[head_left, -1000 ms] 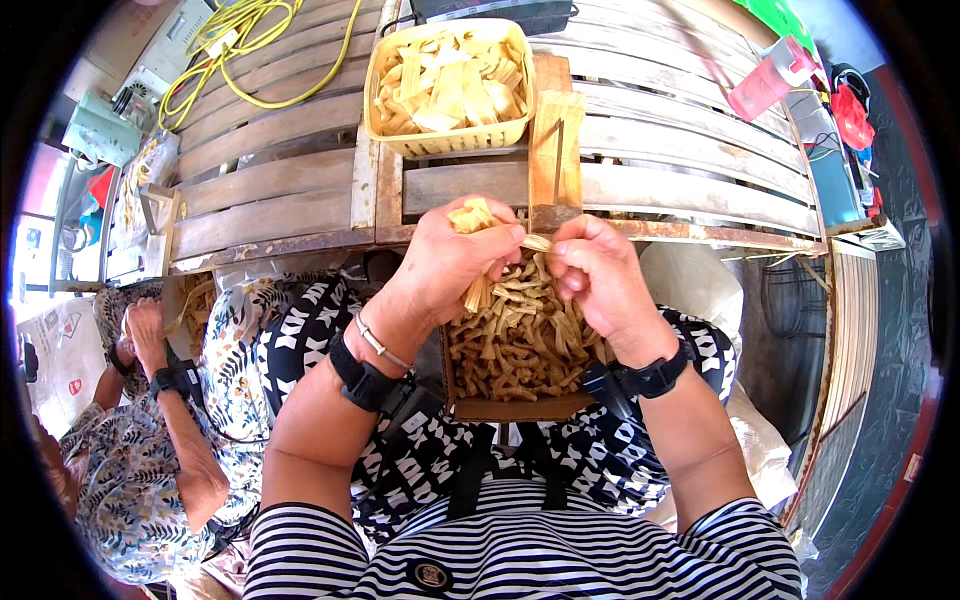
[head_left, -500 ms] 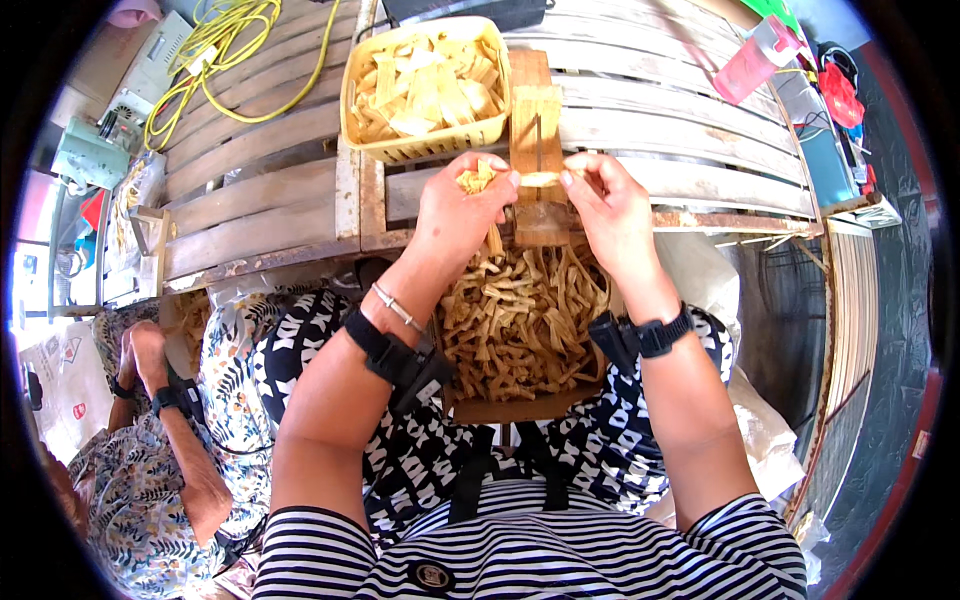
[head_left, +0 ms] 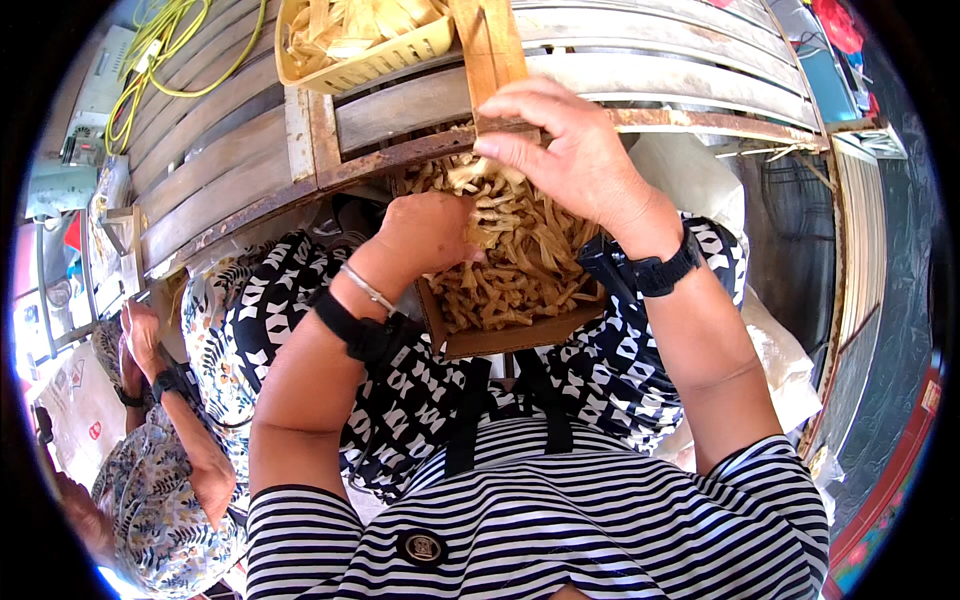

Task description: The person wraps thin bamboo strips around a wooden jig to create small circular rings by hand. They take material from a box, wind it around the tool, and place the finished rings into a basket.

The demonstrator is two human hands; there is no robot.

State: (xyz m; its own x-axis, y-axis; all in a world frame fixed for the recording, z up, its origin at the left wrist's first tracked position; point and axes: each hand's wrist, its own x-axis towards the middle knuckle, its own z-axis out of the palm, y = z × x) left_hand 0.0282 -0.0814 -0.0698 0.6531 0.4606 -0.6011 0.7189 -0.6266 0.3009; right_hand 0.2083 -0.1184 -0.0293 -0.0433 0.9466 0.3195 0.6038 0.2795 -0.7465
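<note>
A cardboard box [head_left: 530, 333] rests at my lap, filled with tan, twisted, dried-looking strips [head_left: 535, 275]. My left hand [head_left: 425, 232] is down at the box's left side, fingers curled round a yellow strip [head_left: 482, 236] that is mostly hidden. Above the far end of the box is my right hand [head_left: 570, 150], its thumb and fingers apart and nothing seen between them. Just under its thumb, a paler yellow strip [head_left: 478, 174] lies on the pile. Behind that hand, an upright-grained wooden block [head_left: 492, 50] lies on the slatted table.
A yellow plastic basket [head_left: 385, 62] of flat pale strips stands on the slatted table [head_left: 230, 165]. Its rusty metal edge [head_left: 715, 122] runs beyond the box. A yellow cable [head_left: 150, 60] is coiled at far left. Another person's arm [head_left: 190, 425] is at my left.
Both hands have drawn apart from the strip they held over the wooden block. The left has dropped into the box; the right has opened. The whole view has shifted toward my lap.
</note>
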